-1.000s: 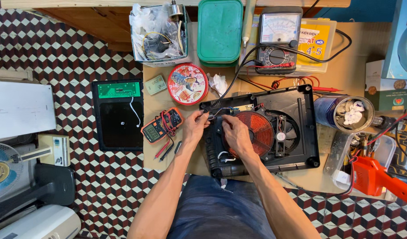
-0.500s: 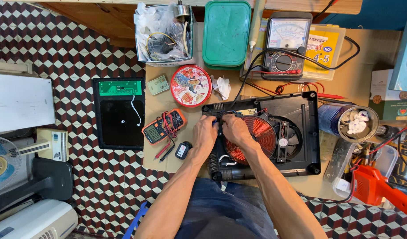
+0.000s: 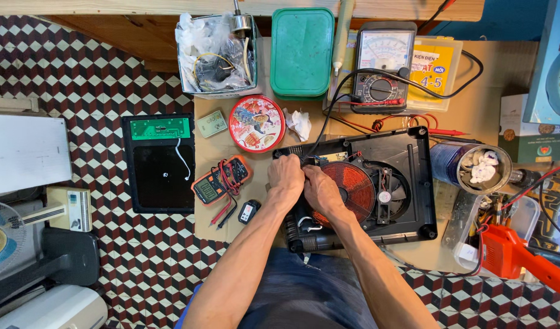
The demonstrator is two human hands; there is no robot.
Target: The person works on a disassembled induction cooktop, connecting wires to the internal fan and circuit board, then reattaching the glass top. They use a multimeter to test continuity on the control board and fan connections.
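Item one — the opened black cooker base [image 3: 408, 183] lies right of centre on the worktop [image 3: 505, 67], its copper-red coil [image 3: 353, 189] and small fan [image 3: 386, 196] exposed. Your left hand [image 3: 286, 180] and right hand [image 3: 321, 190] sit side by side, touching, at its left end; fingers curled down into the casing, and what they grip cannot be told.

Round red tin lid [image 3: 256, 123] with a picture — just above your left hand. Green rectangular lidded box [image 3: 302, 52] at the far edge. Yellow-labelled clear case [image 3: 435, 64] beneath the grey dial meter [image 3: 382, 67]. Orange handheld meter [image 3: 221, 180] left of your hands. Tan carton [image 3: 524, 131] with a green label at the right.
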